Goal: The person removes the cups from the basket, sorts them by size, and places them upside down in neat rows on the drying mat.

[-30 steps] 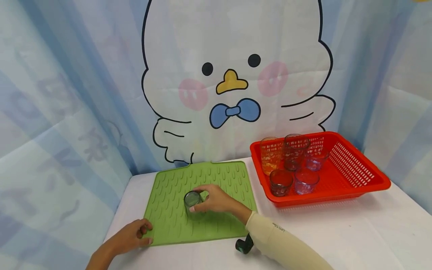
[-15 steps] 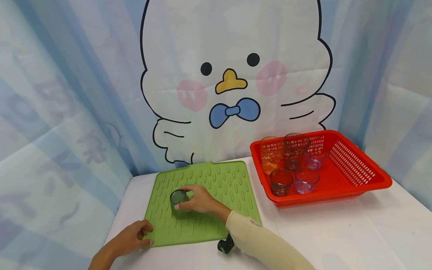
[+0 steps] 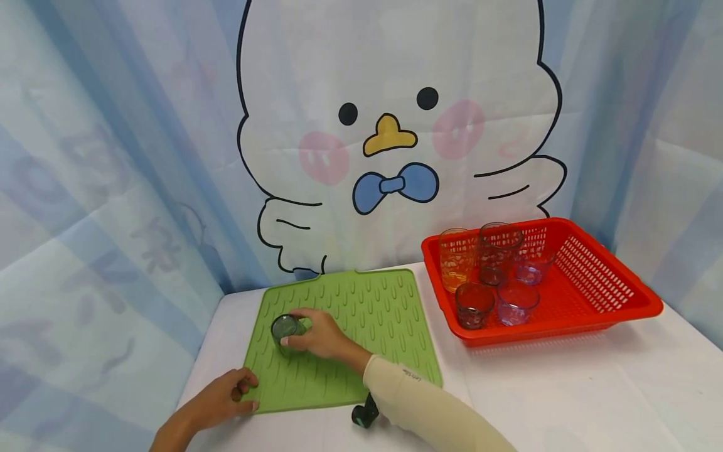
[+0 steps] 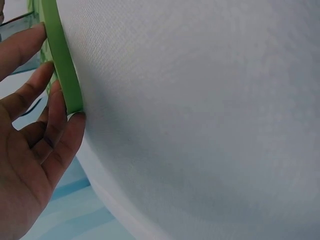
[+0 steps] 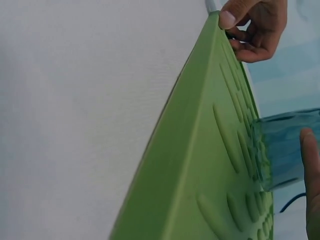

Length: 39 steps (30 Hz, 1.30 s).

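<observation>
In the head view my right hand holds a clear, grey-green tinted drinking glass between thumb and fingers, over the left half of a ridged green mat. The right wrist view shows the glass with one end right at the mat's ridges and a finger along its side. At the mat's near left corner is my left hand, its fingertips resting on the edges. Seen from the left wrist, those fingers are spread along the green rim.
A red plastic basket stands right of the mat. Inside are an orange glass, a tall dark glass, a short dark glass and purple glasses. A small black device sits by my right wrist. A printed curtain closes the back.
My right hand has carried the glass leftward across the mat, from near its middle to its left part. My left hand has stayed at the corner.
</observation>
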Motion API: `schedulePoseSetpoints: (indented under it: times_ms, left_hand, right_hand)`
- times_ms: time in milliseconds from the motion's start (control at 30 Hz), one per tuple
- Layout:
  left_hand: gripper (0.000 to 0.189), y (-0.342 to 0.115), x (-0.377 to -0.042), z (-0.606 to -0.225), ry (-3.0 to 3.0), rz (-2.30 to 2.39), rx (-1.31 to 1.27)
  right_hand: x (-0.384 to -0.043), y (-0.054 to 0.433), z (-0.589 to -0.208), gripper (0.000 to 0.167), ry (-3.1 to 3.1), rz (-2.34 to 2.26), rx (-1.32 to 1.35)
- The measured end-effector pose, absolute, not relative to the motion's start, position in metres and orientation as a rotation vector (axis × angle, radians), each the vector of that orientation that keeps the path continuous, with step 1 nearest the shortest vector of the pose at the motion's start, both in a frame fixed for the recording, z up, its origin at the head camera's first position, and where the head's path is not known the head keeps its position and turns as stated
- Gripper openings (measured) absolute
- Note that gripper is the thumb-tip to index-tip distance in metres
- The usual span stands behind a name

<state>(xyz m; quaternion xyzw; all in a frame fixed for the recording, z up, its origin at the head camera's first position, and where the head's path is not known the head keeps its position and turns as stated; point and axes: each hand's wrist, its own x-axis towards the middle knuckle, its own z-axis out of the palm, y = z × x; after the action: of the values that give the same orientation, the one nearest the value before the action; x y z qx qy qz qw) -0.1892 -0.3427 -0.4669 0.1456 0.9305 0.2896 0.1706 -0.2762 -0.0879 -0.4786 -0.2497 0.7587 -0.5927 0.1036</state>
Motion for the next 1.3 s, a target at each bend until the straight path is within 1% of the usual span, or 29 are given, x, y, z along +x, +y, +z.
schedulePoseSetpoints:
  times_ms: [200,367,533,700,1167,1300]
  left_hand:
    - [0.036,-0.342,-0.19,-0.467,2.628,0.837,0.381]
    - [0.036,-0.342,-0.19,-0.467,2.622,0.85,0.406]
    - [0.036,-0.341,-0.19,-0.467,2.629,0.853,0.429]
    - [0.036,-0.341,-0.19,-0.467,2.635,0.842,0.45]
    - [0.036,-0.344,-0.19,-0.465,2.627,0.823,0.417]
    - [0.036,-0.343,-0.191,-0.466,2.623,0.831,0.404]
  right_hand:
    - [-0.276,-0.084,-0.475,0.061,2.164,-1.742,-0.688]
    - [-0.278,-0.081,-0.474,0.063,2.199,-1.665,-0.709]
    - [-0.279,-0.075,-0.477,0.069,2.221,-1.615,-0.724]
    - [-0.278,-0.065,-0.477,0.072,2.24,-1.589,-0.675]
    - [-0.266,-0.028,-0.457,0.06,2.336,-1.531,-0.685]
    - [-0.259,-0.016,-0.451,0.054,2.315,-1.531,-0.749]
